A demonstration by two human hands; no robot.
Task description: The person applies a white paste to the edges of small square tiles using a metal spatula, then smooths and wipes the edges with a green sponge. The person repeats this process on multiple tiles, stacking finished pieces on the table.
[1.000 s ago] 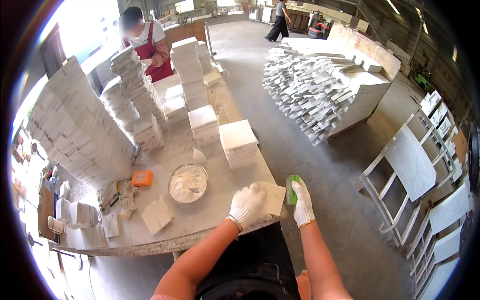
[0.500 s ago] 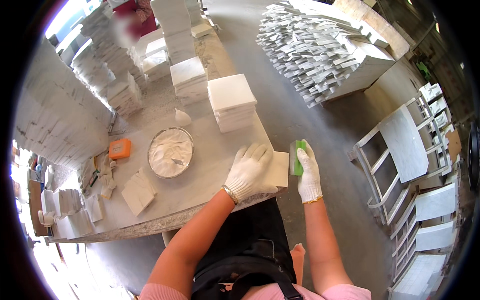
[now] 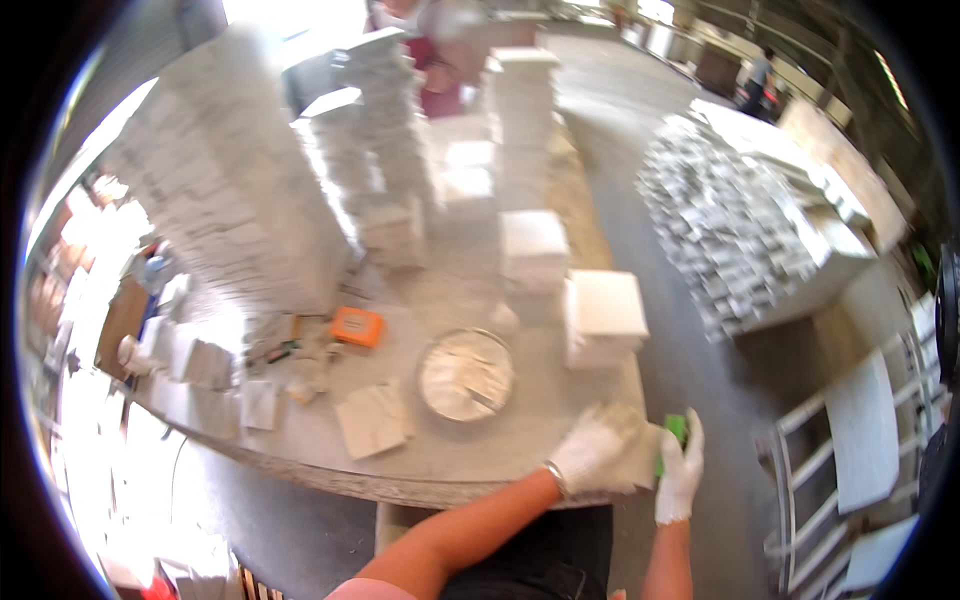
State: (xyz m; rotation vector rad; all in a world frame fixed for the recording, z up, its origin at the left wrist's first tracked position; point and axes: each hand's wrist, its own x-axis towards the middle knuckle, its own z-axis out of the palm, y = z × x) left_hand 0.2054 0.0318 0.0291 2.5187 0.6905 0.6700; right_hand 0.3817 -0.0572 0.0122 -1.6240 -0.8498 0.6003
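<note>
My left hand (image 3: 598, 445), in a white knit glove, lies spread on a pale square tile (image 3: 640, 467) at the table's near right corner. Its fingers look stretched out, though motion blurs them. Beyond the tile's right edge, my right hand (image 3: 681, 478), gloved too, is closed round a green hand-sized block (image 3: 675, 430). The block is at or close to that edge; contact is too blurred to confirm. To the left of my left hand stands a round bowl (image 3: 425, 392) of white paste or powder with a small flat blade (image 3: 482, 399) in it.
Stacked tiles (image 3: 606, 305) stand beyond my hands, with taller stacks (image 3: 215, 170) at the far left. Loose tiles (image 3: 372, 420) and an orange box (image 3: 357, 326) lie left of the bowl. Across the aisle are a big tile pile (image 3: 725, 215) and metal racks (image 3: 795, 470). Other people are in the background.
The view has swung left and up, so everything sits further right and lower, with more blur. Both hands keep about the same places at the tile; the green block looks closer to its edge.
</note>
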